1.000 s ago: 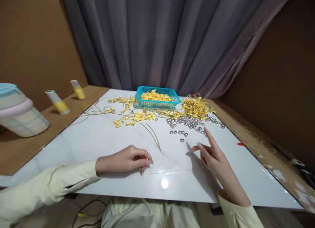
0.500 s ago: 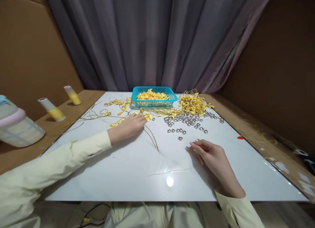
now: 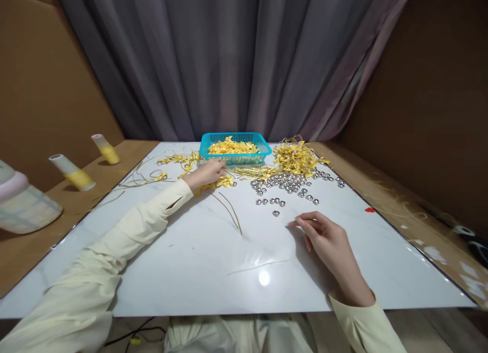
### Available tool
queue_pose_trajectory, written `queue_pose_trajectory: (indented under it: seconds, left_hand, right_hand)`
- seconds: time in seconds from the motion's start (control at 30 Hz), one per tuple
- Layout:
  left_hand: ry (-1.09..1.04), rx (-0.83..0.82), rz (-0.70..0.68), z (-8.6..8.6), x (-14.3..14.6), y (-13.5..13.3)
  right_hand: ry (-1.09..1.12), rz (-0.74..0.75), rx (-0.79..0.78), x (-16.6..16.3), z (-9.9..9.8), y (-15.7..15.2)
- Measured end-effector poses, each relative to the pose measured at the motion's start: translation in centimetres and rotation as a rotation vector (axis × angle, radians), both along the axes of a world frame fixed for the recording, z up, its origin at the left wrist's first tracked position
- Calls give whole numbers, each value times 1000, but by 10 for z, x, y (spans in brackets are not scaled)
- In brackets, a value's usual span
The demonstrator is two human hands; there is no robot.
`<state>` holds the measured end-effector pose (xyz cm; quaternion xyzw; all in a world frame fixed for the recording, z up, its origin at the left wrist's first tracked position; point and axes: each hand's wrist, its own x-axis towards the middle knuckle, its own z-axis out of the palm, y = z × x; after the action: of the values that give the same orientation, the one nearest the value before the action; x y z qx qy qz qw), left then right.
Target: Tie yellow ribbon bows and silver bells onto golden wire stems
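Observation:
My left hand [image 3: 205,172] reaches far across the white table [image 3: 183,251] and rests on a scatter of small yellow ribbon bows [image 3: 224,180] just in front of the blue basket [image 3: 235,149]. Its fingers are curled over the bows; whether they grip one is hidden. My right hand [image 3: 325,237] lies on the table near the front right, fingers loosely curled together, fingertips pointing left. It sits just below several small silver heart beads [image 3: 288,184], holding nothing I can see. Thin gold strands [image 3: 230,211] lie between the two hands.
The blue basket holds more yellow bows. A second heap of yellow bows with gold loops [image 3: 296,158] lies to its right. Two yellow thread spools [image 3: 72,172] and a pale lidded container [image 3: 23,200] stand on the wooden ledge at left. A grey curtain hangs behind.
My left hand moved from the near table edge forward onto the yellow bows by the basket. My right hand lowered its raised fingers and curled them on the table.

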<state>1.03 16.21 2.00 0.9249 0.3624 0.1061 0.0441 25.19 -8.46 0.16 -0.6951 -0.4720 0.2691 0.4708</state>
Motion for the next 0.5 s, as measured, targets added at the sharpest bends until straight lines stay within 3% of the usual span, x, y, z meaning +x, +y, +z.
queue_pose_trajectory:
  seconds: [0.23,0.33,0.43,0.5]
  left_hand:
    - [-41,-163,42,-3,8,9]
    - [-121,-209,45,13,9,-9]
    - [-241,-290,-25,40,11,-44]
    - [-507,-558,-121,55,13,-71]
  right_hand:
    - [-38,-11,34,-1,-1,-3]
    - [-50,-20,69,-1,0,-3]
    - [38,-8,105,-4,6,-5]
    - [166,21,113,-8,13,-7]
